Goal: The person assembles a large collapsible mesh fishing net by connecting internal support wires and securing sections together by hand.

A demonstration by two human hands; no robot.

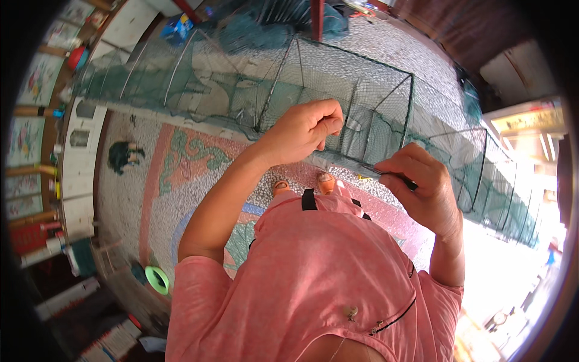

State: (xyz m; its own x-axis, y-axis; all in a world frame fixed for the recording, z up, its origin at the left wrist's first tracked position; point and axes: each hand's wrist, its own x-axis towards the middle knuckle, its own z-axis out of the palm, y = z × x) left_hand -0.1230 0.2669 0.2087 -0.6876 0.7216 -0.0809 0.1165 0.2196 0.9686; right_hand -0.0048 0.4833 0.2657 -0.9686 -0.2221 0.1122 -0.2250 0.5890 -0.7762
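A long green net trap (329, 75) stretches across in front of me, its mesh held open by dark rectangular frames. My left hand (309, 131) is raised before the trap's near side, fingers curled into a pinch; whatever they may hold is too small or hidden to make out. To its right, my right hand (417, 184) closes around a slim dark tool (409, 182), whose kind I cannot tell. That hand's fingertips are at the lower near edge of the mesh, beside one of the frames.
Behind the trap stands a red post (318, 21) near a heap of dark green netting (271, 33). My sandalled feet (326, 181) are on the patterned floor below. On the left are a dark green bundle (122, 157), a light green round basin (157, 280) and white cabinets (78, 163).
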